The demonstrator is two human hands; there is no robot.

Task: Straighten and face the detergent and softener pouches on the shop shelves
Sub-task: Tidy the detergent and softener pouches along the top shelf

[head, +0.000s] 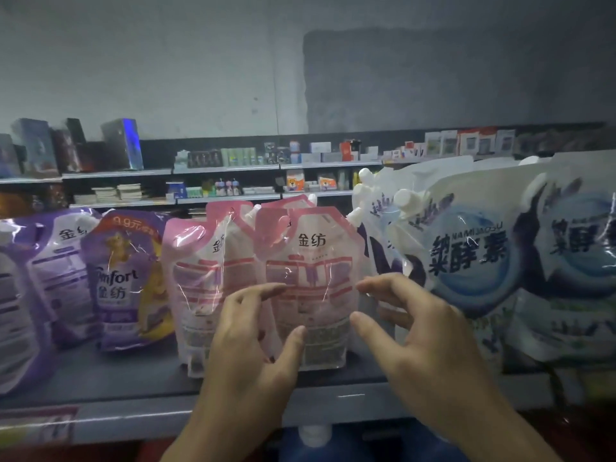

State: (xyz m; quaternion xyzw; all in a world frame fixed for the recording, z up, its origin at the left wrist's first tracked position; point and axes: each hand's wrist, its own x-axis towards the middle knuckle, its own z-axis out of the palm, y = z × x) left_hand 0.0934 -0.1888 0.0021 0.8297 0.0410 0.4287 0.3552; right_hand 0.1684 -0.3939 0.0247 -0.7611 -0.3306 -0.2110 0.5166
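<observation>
Pink pouch (pixel 310 261) upright on the shelf (pixel 133 371), between left hand (pixel 246 348) and right hand (pixel 423 331), both hands spread, empty.

Dim, bluish light, soft focus throughout, white glare streaks on the pink pouch (pixel 308 288), wide-angle bending at the edges.

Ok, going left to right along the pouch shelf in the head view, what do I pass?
In order: purple and white pouch → purple Comfort pouch → left pink pouch → middle pink pouch → first blue and white detergent pouch → second blue and white detergent pouch.
</observation>
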